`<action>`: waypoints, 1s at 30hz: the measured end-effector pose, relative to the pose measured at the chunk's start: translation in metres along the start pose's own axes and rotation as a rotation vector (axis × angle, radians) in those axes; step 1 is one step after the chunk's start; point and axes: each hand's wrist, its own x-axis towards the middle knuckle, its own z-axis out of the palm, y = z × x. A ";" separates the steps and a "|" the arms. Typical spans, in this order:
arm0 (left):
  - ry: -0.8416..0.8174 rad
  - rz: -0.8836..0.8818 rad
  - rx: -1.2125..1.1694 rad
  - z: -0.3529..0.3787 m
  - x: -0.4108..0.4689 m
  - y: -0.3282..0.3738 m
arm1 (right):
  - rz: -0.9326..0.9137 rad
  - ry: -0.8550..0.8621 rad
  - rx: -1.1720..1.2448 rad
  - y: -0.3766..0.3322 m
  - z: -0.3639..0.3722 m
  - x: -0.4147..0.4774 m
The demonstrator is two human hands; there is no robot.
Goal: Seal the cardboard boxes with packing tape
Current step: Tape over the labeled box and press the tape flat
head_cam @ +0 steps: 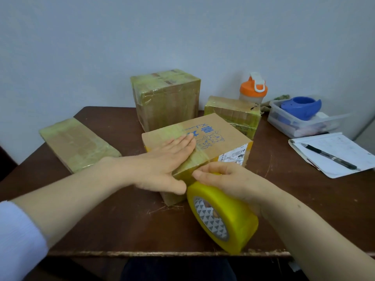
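Note:
A flat cardboard box [219, 134] with blue print and a white label lies in the middle of the brown table [101, 216]. A strip of yellowish tape runs across its top and down its near side. My left hand [168, 159] lies flat on that strip with straight fingers, thumb against the box's near face. My right hand [227, 179] grips a big yellow roll of packing tape [221, 218] just in front of the box's near corner; the tape leads from the roll up onto the box.
Three taped boxes stand around: a flat one [79, 145] at the left, a tall one [166, 100] behind, a small one [233, 114] back right. An orange-lidded bottle [252, 88], a plastic tub [300, 120], and a notebook with pen [332, 154] are at the right.

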 end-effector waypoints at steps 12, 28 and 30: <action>0.377 0.034 -0.522 -0.030 -0.010 0.004 | -0.141 -0.185 0.394 -0.030 -0.039 -0.036; 0.722 -0.296 -1.678 -0.002 0.015 -0.034 | -0.531 0.178 0.287 -0.117 -0.007 0.019; 0.763 -0.303 -1.645 -0.005 0.018 -0.030 | -0.518 0.040 0.390 -0.112 -0.004 0.015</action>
